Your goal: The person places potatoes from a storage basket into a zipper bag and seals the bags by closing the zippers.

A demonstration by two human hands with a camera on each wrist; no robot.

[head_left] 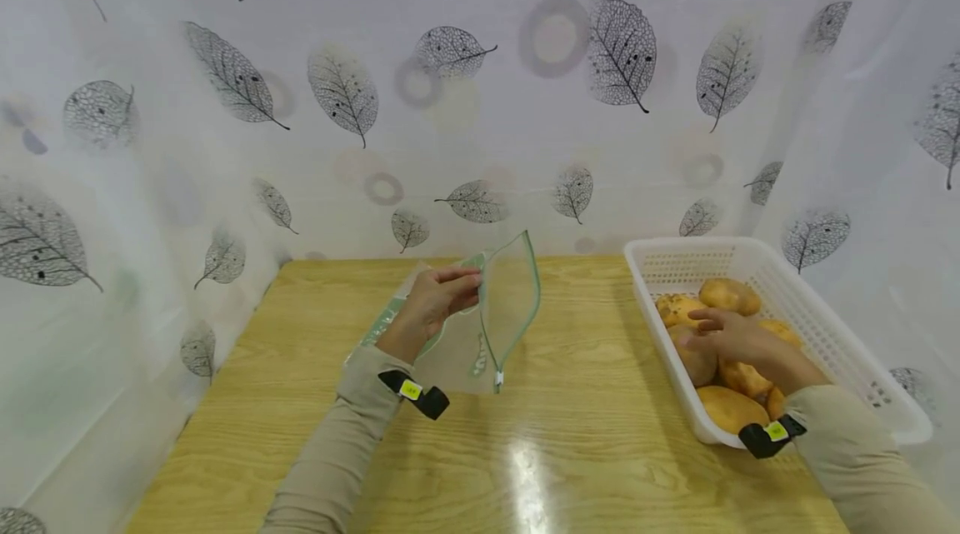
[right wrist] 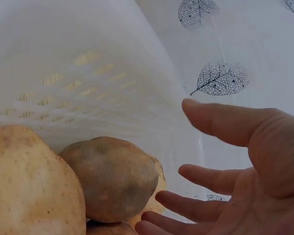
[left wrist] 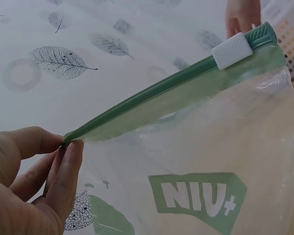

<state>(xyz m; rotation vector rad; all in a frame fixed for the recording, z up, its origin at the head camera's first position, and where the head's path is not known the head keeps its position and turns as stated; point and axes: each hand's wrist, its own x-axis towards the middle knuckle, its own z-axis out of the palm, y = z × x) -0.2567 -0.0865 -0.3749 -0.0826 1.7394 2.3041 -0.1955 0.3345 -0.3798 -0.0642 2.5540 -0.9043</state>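
Observation:
My left hand pinches the green-edged mouth of a clear zip bag between thumb and fingers. The bag's mouth gapes toward the right in the head view. In the left wrist view, a white slider sits near the far end of the green zip strip, above a printed label. My right hand hovers over several potatoes in a white basket. Its fingers are spread with nothing between them in the right wrist view, beside a brownish potato; a paler, larger potato lies to the left.
The white perforated basket stands at the right of the wood-grain table. A pale curtain with leaf prints hangs behind the table and along both sides.

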